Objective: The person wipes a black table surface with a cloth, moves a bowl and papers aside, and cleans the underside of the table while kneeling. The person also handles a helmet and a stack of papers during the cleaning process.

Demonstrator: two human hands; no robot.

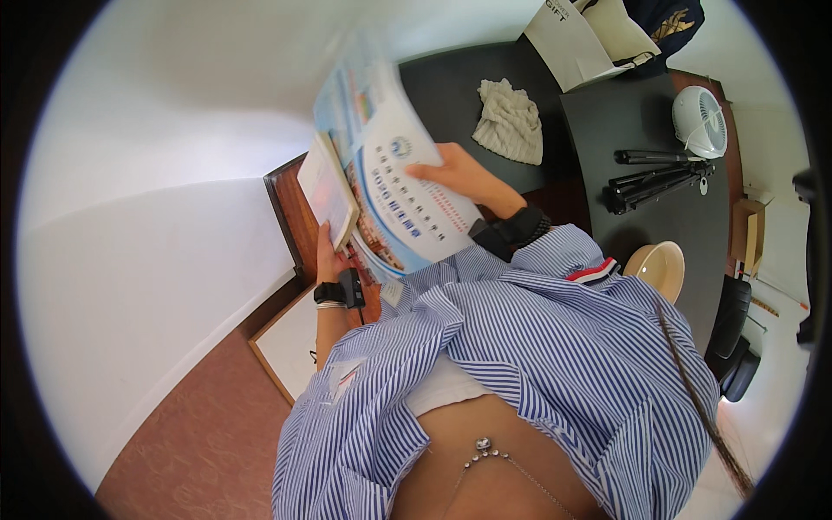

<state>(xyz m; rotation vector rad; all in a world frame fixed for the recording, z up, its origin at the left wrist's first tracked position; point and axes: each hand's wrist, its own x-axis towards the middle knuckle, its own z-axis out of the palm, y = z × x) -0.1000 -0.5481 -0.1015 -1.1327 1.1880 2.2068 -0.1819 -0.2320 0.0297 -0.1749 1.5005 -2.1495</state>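
Note:
My left hand [328,245] grips the lower edge of a stack of books and booklets [329,186], held up in front of me. My right hand [457,173] rests with fingers spread on a large blue-and-white printed booklet [394,165], pressing or lifting its open page. The top of the booklet is blurred. Both wrists wear dark bands, and blue-striped sleeves cover my forearms.
A black desk [641,121] lies to the right with a crumpled beige cloth [511,121], a folded black tripod [654,178], a small white fan [699,121], a tan bowl [660,267] and a white paper bag [581,39]. A wooden cabinet edge [286,208] is at left.

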